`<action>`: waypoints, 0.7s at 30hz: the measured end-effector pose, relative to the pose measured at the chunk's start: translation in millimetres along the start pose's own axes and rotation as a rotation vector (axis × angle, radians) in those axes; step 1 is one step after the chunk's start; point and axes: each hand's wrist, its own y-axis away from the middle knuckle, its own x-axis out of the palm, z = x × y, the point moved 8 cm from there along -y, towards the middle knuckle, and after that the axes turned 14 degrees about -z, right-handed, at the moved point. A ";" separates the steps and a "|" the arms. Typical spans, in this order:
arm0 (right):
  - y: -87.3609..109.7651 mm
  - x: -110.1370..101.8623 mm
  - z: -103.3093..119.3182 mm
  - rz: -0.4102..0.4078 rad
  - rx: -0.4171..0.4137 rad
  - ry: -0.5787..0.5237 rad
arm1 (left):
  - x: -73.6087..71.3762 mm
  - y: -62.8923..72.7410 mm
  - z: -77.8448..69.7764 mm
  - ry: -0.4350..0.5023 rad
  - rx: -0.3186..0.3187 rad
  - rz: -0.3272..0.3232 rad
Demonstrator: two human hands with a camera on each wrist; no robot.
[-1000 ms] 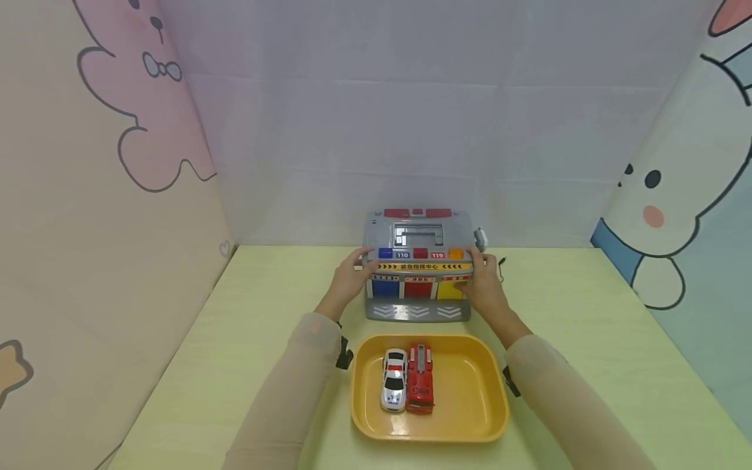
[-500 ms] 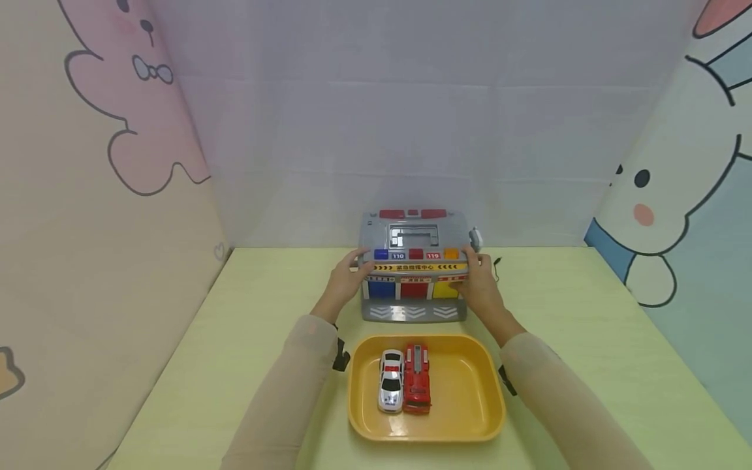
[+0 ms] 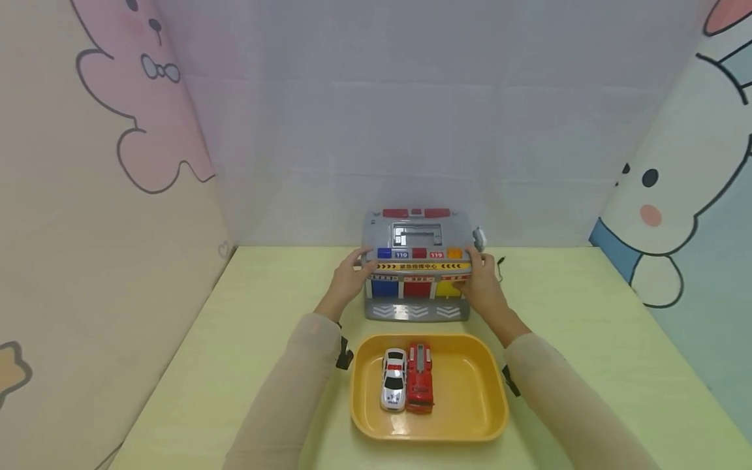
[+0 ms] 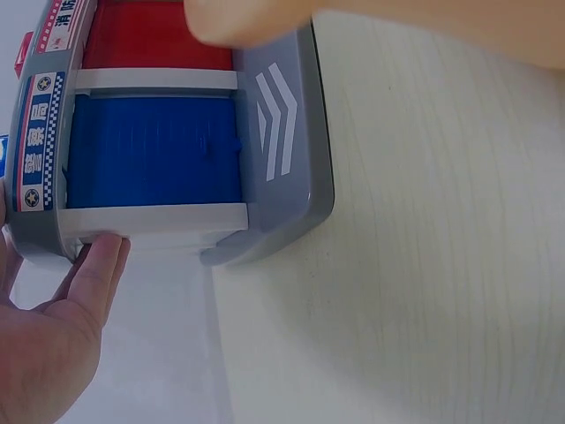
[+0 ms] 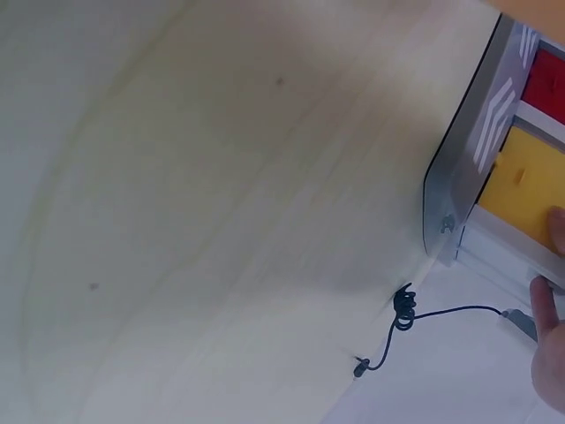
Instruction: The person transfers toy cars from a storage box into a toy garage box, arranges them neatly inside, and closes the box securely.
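With left hand and right hand we grasp the toy station at its 2 ends, beyond the yellow tray on the table. To steady it well, we should match pressure and keep its base flat. Part of our hold hides behind its sides; the right wrist view crops most of it.

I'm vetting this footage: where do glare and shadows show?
Head view: small glare spot on the yellow tray, near the white car; left wrist: soft shadow on the table, beside the toy station; right wrist: table dimmer near the frame's top.
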 end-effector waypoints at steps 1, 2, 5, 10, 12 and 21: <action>0.0 -0.5 0.1 0.009 0.007 -0.005 | 0.0 0.2 -0.6 0.000 -0.001 0.000; 0.1 -0.7 0.0 0.018 0.014 -0.010 | -0.2 0.5 -1.3 0.001 -0.002 -0.002; 0.7 -0.9 0.1 0.042 0.034 -0.018 | -1.1 1.6 -2.8 -0.005 -0.006 -0.006; 1.4 -0.6 -1.2 0.055 0.042 -0.012 | -1.9 2.2 -4.5 -0.013 -0.010 -0.010; 2.4 -0.5 -1.1 0.064 0.047 -0.012 | -1.6 1.7 -4.0 -0.017 -0.010 -0.012; 5.6 -4.9 5.9 0.101 0.068 -0.022 | -0.9 2.3 -3.3 -0.013 -0.012 -0.009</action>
